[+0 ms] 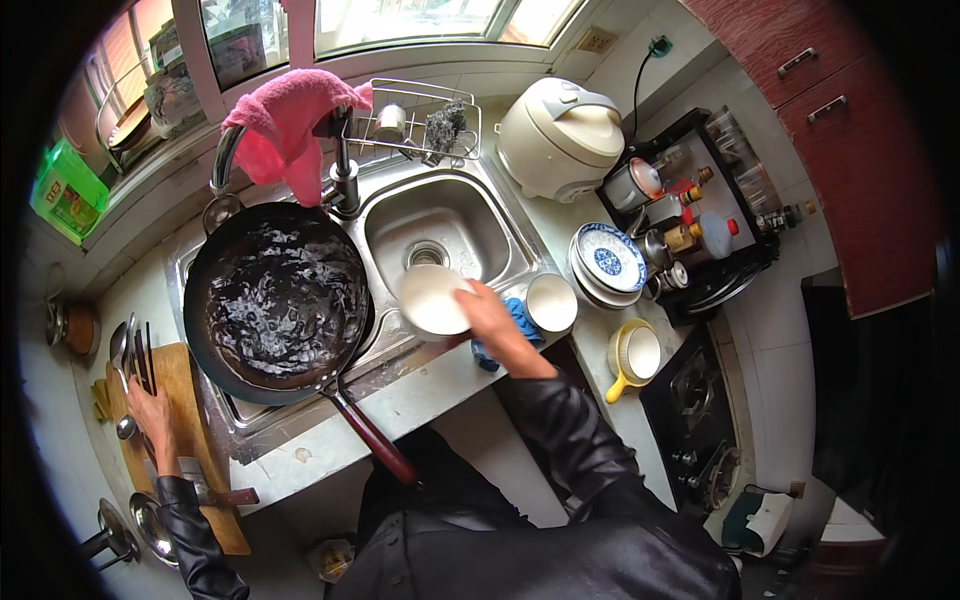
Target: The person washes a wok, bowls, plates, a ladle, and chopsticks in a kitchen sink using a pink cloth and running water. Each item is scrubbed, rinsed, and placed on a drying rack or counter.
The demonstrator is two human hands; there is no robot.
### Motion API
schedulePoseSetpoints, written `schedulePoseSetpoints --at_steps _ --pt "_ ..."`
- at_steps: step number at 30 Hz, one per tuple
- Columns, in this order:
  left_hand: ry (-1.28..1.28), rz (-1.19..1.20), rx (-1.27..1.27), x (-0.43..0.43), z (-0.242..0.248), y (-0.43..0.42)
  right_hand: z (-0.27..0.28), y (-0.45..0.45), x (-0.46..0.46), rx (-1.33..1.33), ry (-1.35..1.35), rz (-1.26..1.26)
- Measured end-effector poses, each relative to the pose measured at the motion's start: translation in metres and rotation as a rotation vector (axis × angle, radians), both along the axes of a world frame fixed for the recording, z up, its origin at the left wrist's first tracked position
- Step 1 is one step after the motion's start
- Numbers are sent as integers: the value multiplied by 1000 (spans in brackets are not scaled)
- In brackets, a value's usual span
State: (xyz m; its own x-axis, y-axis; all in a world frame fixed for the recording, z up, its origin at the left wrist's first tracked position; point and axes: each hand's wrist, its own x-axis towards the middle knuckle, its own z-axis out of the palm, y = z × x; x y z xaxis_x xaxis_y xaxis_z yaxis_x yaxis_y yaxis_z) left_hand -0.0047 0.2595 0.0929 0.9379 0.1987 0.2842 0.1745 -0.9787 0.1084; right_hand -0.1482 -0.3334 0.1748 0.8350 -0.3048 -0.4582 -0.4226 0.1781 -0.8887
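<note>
My right hand grips the rim of a white bowl at the near edge of the steel sink basin. At the far left, my left hand is closed around chopsticks and what look like spoon handles, above the wooden cutting board. A large black wok with water in it rests over the left side of the sink, its red handle pointing toward me. Beside my right hand lies a blue cloth, with another white bowl next to it.
A cleaver lies on the board. Right of the sink stand stacked plates, a rice cooker, a yellow-handled bowl with a white one inside, and a gas stove. A pink towel hangs over the faucet.
</note>
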Motion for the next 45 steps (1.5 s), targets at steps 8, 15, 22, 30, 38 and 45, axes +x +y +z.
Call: schedulePoseSetpoints --at_steps 8,15,22,30,38,45 --pt "112 -13 -192 10 -24 32 -36 -118 -79 -573 30 -450" --pt "109 68 -71 23 2 2 -84 -184 -125 -388 186 -491" --pt "80 212 -164 -1 14 -4 -73 -164 -116 -563 119 -429" --pt "178 240 -204 10 16 2 -105 -219 -116 -847 291 -401" --pt "134 109 -196 13 3 17 -136 -226 -134 -1092 211 -344" --pt "-135 -1 -359 19 -15 32 -58 -140 -120 -760 367 -485"
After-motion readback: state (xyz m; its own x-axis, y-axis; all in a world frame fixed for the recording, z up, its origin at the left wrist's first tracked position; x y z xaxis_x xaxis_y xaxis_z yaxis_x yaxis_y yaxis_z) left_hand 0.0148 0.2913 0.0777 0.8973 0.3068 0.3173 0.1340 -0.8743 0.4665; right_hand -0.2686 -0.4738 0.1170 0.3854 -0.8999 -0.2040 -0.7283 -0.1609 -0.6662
